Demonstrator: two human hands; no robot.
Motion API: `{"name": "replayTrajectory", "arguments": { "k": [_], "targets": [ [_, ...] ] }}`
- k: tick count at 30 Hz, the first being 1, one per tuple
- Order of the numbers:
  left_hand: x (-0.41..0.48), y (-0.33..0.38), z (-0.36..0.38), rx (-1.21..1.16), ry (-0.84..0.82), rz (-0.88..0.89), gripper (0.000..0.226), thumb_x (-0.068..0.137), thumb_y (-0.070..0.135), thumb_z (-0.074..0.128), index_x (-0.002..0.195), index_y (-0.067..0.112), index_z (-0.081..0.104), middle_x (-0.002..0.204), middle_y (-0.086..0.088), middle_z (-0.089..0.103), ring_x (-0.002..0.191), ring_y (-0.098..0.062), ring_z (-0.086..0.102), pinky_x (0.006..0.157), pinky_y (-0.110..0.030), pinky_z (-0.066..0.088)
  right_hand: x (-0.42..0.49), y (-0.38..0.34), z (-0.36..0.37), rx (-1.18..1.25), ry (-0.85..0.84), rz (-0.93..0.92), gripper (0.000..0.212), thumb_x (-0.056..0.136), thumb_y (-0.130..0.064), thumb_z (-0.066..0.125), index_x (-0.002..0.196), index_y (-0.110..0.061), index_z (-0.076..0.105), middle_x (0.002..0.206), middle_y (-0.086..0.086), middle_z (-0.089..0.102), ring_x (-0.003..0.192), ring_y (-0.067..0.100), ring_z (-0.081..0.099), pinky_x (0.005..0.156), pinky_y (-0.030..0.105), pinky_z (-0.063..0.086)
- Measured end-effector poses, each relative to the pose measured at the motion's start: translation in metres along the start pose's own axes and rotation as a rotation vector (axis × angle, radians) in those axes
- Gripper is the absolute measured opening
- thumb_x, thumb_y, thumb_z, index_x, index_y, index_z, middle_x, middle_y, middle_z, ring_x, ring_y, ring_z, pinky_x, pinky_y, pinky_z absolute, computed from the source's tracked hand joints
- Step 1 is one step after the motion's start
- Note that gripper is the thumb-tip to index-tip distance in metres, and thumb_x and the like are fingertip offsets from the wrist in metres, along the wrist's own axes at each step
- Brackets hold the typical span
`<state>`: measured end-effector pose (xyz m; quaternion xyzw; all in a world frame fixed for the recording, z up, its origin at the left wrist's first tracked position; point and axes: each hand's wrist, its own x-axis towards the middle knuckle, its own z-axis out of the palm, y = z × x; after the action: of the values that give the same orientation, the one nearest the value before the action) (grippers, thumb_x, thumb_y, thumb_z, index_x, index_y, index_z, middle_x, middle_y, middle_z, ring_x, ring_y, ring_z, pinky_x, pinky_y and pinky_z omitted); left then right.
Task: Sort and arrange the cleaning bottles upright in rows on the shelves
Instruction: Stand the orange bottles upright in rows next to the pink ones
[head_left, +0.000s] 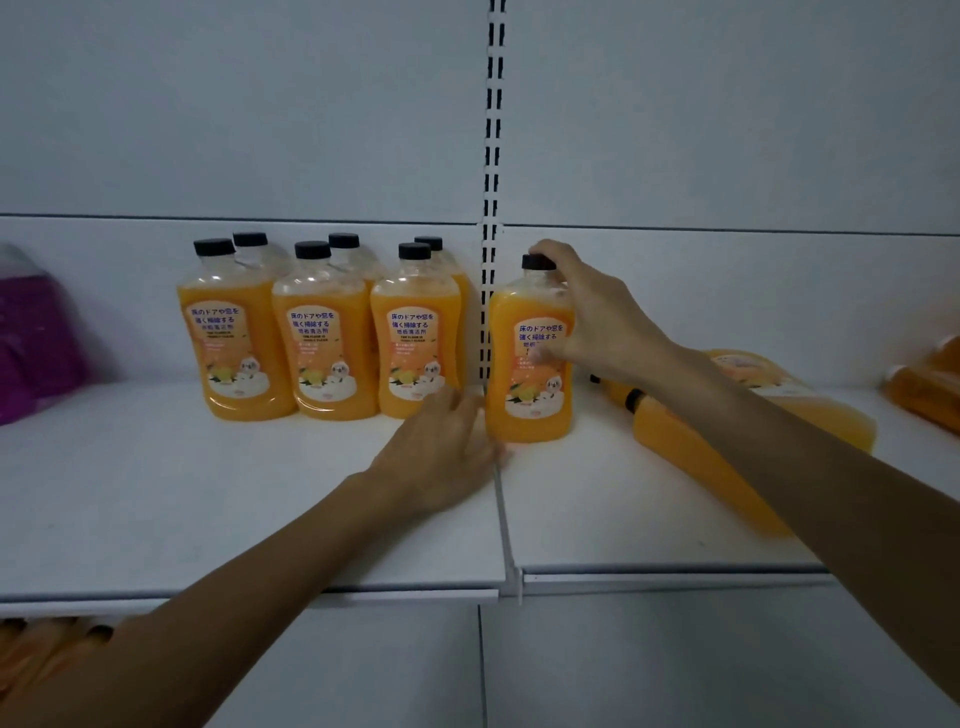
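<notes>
An upright orange bottle with a black cap stands on the white shelf, just right of the slotted upright post. My right hand grips its neck and shoulder from the right. My left hand rests against its lower left side on the shelf, fingers curled. To the left, several identical orange bottles stand upright in two rows, three in front. Two more orange bottles lie on their sides to the right, partly behind my right forearm.
A purple package sits at the far left of the shelf. More orange packaging lies at the far right edge. The slotted post divides the back panel. Orange bottles show on a lower shelf at bottom left.
</notes>
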<state>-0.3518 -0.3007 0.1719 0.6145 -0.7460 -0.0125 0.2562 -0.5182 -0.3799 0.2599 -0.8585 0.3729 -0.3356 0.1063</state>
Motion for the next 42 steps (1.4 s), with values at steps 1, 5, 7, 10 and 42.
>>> {"name": "replayTrajectory", "arguments": {
  "k": [1,5,7,10,42],
  "targets": [
    [-0.004,-0.005,-0.001,0.077,-0.077,-0.012,0.045,0.093,0.041,0.047,0.130,0.016,0.047,0.129,-0.007,0.047,0.117,-0.020,0.043,0.099,-0.034,0.040,0.003,0.002,0.003,-0.002,0.014,0.012,0.088,0.067,-0.011,0.083,0.136,-0.027,0.031,0.120,0.007,0.054,0.098,0.021,0.058,0.081,0.032,0.053],
    [-0.006,-0.012,0.001,0.111,-0.141,-0.059,0.042,0.095,0.041,0.043,0.129,0.017,0.049,0.128,-0.005,0.047,0.118,-0.020,0.041,0.100,-0.034,0.037,0.018,0.011,0.020,0.001,0.094,0.033,0.087,0.070,-0.003,0.079,0.138,-0.027,0.030,0.122,0.005,0.054,0.097,0.022,0.060,0.079,0.036,0.055],
    [-0.004,-0.012,0.002,0.123,-0.134,-0.065,0.043,0.094,0.041,0.044,0.129,0.018,0.049,0.128,-0.005,0.047,0.119,-0.020,0.041,0.101,-0.035,0.037,0.025,0.016,0.026,0.031,0.127,0.056,0.087,0.071,-0.002,0.078,0.138,-0.029,0.030,0.123,0.004,0.054,0.098,0.020,0.059,0.077,0.031,0.054],
    [-0.003,-0.012,0.003,0.141,-0.135,-0.079,0.044,0.093,0.042,0.044,0.129,0.018,0.048,0.128,-0.005,0.047,0.119,-0.021,0.040,0.101,-0.036,0.037,0.036,0.024,0.033,0.041,0.156,0.080,0.088,0.070,-0.002,0.079,0.138,-0.030,0.031,0.124,0.006,0.054,0.099,0.020,0.058,0.075,0.030,0.054],
    [-0.006,-0.007,-0.003,0.146,-0.125,-0.088,0.052,0.092,0.046,0.046,0.136,0.019,0.038,0.136,-0.004,0.043,0.123,-0.021,0.039,0.102,-0.034,0.034,0.054,0.027,0.033,-0.401,0.116,0.159,0.095,0.080,-0.038,0.071,0.150,-0.029,0.008,0.133,0.016,0.039,0.123,0.032,0.038,0.091,0.045,0.043]
  ]
}}
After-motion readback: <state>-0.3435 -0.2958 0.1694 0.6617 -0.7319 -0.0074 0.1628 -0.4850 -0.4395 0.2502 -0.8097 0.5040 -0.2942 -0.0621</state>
